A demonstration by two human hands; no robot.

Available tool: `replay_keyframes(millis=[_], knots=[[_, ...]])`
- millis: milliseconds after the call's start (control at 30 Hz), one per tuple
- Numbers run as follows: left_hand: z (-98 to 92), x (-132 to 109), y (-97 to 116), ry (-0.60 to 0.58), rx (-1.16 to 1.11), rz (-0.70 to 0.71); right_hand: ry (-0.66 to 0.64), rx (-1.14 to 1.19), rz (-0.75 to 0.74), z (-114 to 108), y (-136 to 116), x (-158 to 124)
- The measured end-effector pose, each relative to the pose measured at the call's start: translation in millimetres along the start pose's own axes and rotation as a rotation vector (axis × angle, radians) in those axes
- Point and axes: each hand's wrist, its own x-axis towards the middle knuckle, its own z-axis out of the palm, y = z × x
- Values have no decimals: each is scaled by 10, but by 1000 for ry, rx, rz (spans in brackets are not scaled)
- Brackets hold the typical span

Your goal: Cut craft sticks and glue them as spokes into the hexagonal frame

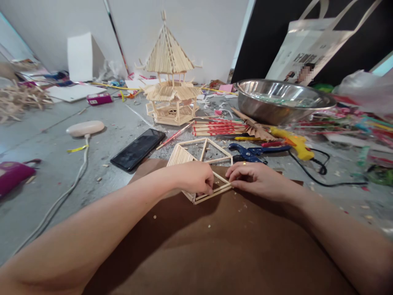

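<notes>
A hexagonal frame of thin wooden sticks [201, 153] lies on a brown board [215, 241] in front of me; its left section is filled with sticks side by side. My left hand [193, 176] rests on the frame's near left part, fingers curled and pinched on a stick there. My right hand [256, 180], a ring on one finger, presses its closed fingertips on the frame's near right edge stick.
A finished stick pagoda [170, 78] stands behind. A black phone [138, 149] lies left of the frame. Blue pliers [253, 151], a yellow glue gun [293, 143], bundled chopsticks [217, 127] and a steel bowl [282, 100] sit to the right. A white cable [61, 196] runs left.
</notes>
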Motion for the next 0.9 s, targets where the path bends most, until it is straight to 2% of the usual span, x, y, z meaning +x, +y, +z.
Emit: replay_keyframes(millis=[900], knots=[[5,-1,-2,27,-34,-18,9,60,-8,-21,-9,-1]])
